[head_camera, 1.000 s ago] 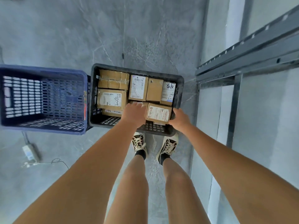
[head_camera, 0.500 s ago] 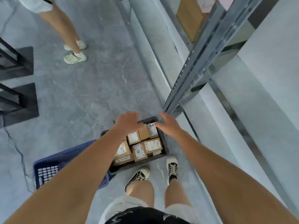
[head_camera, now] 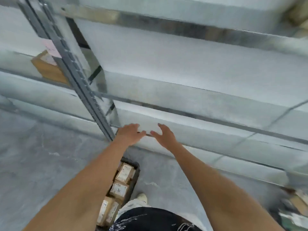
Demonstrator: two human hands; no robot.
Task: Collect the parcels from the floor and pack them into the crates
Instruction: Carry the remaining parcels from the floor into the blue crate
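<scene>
The dark crate (head_camera: pixel 135 170) stands on the floor by my feet, mostly hidden by my left forearm, with several labelled cardboard parcels (head_camera: pixel 124 174) packed inside. My left hand (head_camera: pixel 129 133) and my right hand (head_camera: pixel 162 135) are both raised well above the crate, in front of the shelving. Their fingers are relaxed and neither holds anything. The blue crate is out of view.
A metal shelving unit fills the upper view, with an upright post (head_camera: pixel 75 75) and horizontal rails (head_camera: pixel 200 117). A cardboard box (head_camera: pixel 48 67) sits on a shelf at left. More boxes (head_camera: pixel 298 202) lie at the lower right. Grey floor (head_camera: pixel 41 164) spreads to the left.
I have straightened up and turned toward the shelving. Both hands rose away from the dark crate, which slid low in the view. The blue crate and the other person left the view.
</scene>
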